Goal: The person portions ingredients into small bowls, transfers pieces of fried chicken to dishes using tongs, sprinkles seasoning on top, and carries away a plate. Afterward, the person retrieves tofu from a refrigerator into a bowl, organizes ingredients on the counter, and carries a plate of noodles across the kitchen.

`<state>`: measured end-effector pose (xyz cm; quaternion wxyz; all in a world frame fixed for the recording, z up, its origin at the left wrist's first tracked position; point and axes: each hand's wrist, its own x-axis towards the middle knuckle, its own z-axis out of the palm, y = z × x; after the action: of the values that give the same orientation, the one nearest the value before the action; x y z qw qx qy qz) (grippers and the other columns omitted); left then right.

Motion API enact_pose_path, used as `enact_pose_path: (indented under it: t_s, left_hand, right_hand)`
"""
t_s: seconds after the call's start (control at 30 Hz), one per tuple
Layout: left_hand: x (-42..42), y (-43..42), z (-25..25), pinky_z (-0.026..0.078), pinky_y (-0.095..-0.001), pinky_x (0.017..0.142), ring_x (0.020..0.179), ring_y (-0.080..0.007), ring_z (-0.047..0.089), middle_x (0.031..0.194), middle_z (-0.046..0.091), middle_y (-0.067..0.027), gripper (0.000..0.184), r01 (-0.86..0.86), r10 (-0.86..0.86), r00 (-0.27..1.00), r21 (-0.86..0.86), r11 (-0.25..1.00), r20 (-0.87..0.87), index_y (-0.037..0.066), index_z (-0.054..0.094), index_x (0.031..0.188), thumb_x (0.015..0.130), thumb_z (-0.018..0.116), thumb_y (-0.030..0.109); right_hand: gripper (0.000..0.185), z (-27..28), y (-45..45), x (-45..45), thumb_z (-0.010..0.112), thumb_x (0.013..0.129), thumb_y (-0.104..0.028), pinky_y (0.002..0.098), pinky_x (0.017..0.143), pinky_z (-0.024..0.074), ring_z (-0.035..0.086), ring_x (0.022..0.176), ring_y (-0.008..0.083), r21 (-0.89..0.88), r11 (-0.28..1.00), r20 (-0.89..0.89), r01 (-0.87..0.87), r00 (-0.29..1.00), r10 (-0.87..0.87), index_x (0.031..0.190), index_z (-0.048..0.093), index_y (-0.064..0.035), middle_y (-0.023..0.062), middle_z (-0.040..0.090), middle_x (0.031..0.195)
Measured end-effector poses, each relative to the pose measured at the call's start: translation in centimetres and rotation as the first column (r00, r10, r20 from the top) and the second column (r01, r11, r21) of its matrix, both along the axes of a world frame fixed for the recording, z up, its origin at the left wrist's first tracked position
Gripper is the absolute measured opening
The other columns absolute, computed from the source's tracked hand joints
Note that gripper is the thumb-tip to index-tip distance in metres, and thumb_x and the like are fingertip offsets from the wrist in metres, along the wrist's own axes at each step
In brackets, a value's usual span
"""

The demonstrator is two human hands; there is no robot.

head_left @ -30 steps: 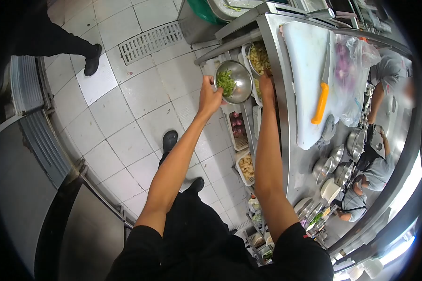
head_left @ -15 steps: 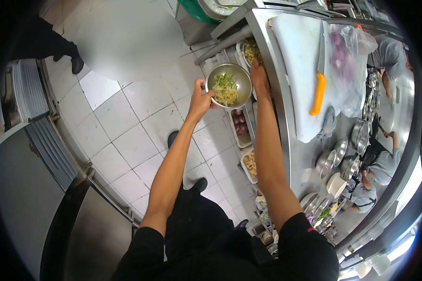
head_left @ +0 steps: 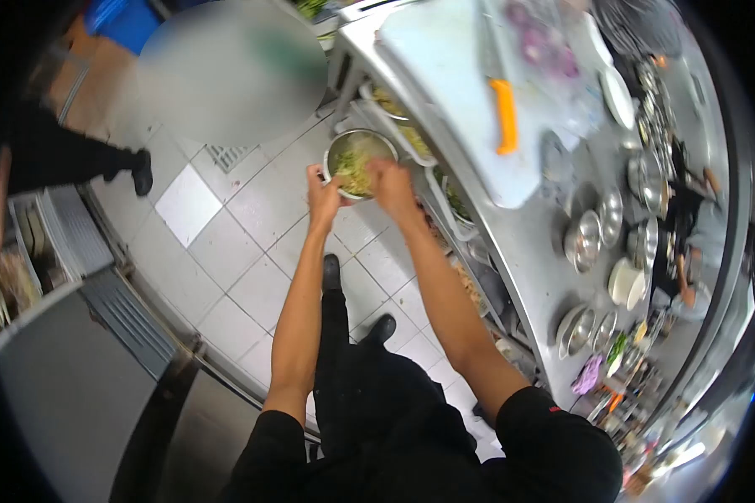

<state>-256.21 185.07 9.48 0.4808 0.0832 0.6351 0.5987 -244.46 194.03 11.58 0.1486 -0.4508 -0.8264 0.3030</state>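
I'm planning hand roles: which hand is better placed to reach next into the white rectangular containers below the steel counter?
Probably the right hand: it is nearer the containers, while the left hand grips the round silver metal bowl.

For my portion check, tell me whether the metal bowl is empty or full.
Partly filled: shredded yellow-green food lies in the bowl, while bare metal shows beside it. Cannot tell how deep the food is.

Floor (head_left: 256, 210): pale square tiles, dark joints; one whiter tile (head_left: 188, 205) near a partly visible drain grate (head_left: 231, 157). Right: long steel counter (head_left: 520, 272). Left: flat grey panel (head_left: 67, 369), ribbed strip (head_left: 130, 324) adjoining. Bright light (head_left: 688, 455), lower right.
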Motion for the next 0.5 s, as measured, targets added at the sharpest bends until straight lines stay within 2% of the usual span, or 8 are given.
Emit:
enact_pose_path:
  t_s: [0.07,0.13,0.2,0.27,0.33,0.4,0.43,0.5]
  left_hand:
    - [0.3,-1.5,1.7,0.058,-0.0349,0.053,0.083,-0.0266,0.064,0.114,0.046,-0.0169,0.041,0.044,-0.055,0.989,-0.08,0.996,-0.14,0.006,0.034,0.117,0.081,0.055,0.009]
    - [1.0,-4.3,3.0,0.055,-0.0284,0.055,0.084,-0.0215,0.062,0.117,0.048,-0.0155,0.049,0.157,-0.165,0.963,-0.051,0.986,-0.215,0.003,0.038,0.125,0.082,0.057,0.016]
    - [2.5,-6.3,9.6,0.055,-0.0276,0.056,0.078,-0.0147,0.059,0.093,0.049,-0.0062,0.021,0.368,-0.368,0.922,-0.026,0.93,-0.116,0.007,0.044,0.097,0.079,0.054,0.01]
    - [6.1,-7.9,15.0,0.052,-0.0264,0.053,0.074,-0.0121,0.056,0.089,0.047,-0.0034,0.019,0.446,-0.447,0.894,-0.045,0.894,-0.034,0.008,0.043,0.093,0.077,0.054,0.008]
    - [10.5,-8.3,18.3,0.047,-0.0238,0.052,0.078,-0.0101,0.051,0.086,0.047,-0.0014,0.017,0.532,-0.532,0.843,-0.021,0.846,-0.077,0.01,0.046,0.093,0.079,0.056,0.011]
    - [15.8,-7.5,20.5,0.045,-0.023,0.053,0.082,-0.0093,0.049,0.087,0.049,-0.0019,0.018,0.629,-0.626,0.777,0.032,0.777,-0.075,0.01,0.05,0.095,0.084,0.059,0.021]
    - [18.6,-5.3,21.1,0.045,-0.0229,0.053,0.084,-0.009,0.048,0.089,0.051,-0.0026,0.022,0.667,-0.663,0.745,0.054,0.743,-0.08,0.01,0.052,0.098,0.086,0.06,0.027]
    - [24.6,0.7,20.2,0.046,-0.0261,0.052,0.078,-0.0103,0.054,0.095,0.056,-0.0055,0.04,0.767,-0.708,0.607,0.032,0.641,-0.362,0.009,0.051,0.111,0.088,0.059,0.04]
  right_hand:
    - [0.014,2.7,-3.0,2.1,0.058,0.081,-0.01,0.045,0.076,0.0467,0.062,0.083,0.0341,0.081,0.996,0.118,-0.044,0.992,0.034,0.091,0.068,-0.0065,0.0184,0.064,0.084]
    - [0.013,7.4,-5.9,6.1,0.061,0.079,-0.013,0.0432,0.081,0.0451,0.06,0.08,0.0342,0.165,0.985,0.149,-0.045,0.989,0.02,0.089,0.068,-0.0086,0.0144,0.062,0.082]
    - [0.015,11.5,-8.9,10.5,0.066,0.076,-0.018,0.0431,0.086,0.0424,0.058,0.078,0.0344,0.14,0.969,-0.036,0.201,0.98,-0.198,0.088,0.068,-0.0098,0.0113,0.06,0.086]
    - [0.023,16.3,-11.7,14.9,0.068,0.077,-0.021,0.0404,0.077,0.0465,0.06,0.072,0.0316,0.144,0.875,-0.182,0.462,0.882,-0.435,0.094,0.065,-0.0066,0.0129,0.059,0.095]
    - [0.025,17.5,-13.9,21.1,0.063,0.081,-0.023,0.0415,0.071,0.0485,0.062,0.069,0.0282,-0.426,0.779,-0.153,0.459,0.812,-0.563,0.097,0.064,-0.0033,0.0142,0.06,0.088]
    - [0.028,17.8,-15.2,27.9,0.056,0.086,-0.023,0.0372,0.058,0.0495,0.06,0.059,0.0202,-0.711,0.623,-0.096,0.327,0.832,-0.546,0.104,0.061,-0.0008,0.0134,0.062,0.076]
    - [0.029,18.6,-16.5,30.8,0.054,0.086,-0.023,0.0357,0.056,0.0494,0.059,0.058,0.0182,-0.703,0.608,-0.156,0.368,0.755,-0.637,0.103,0.061,0.0004,0.0134,0.061,0.07]
    - [0.03,19.6,-18.1,36.2,0.051,0.087,-0.022,0.0343,0.055,0.0492,0.058,0.057,0.0161,-0.691,0.583,-0.234,0.427,0.631,-0.739,0.102,0.061,0.0016,0.0135,0.06,0.064]
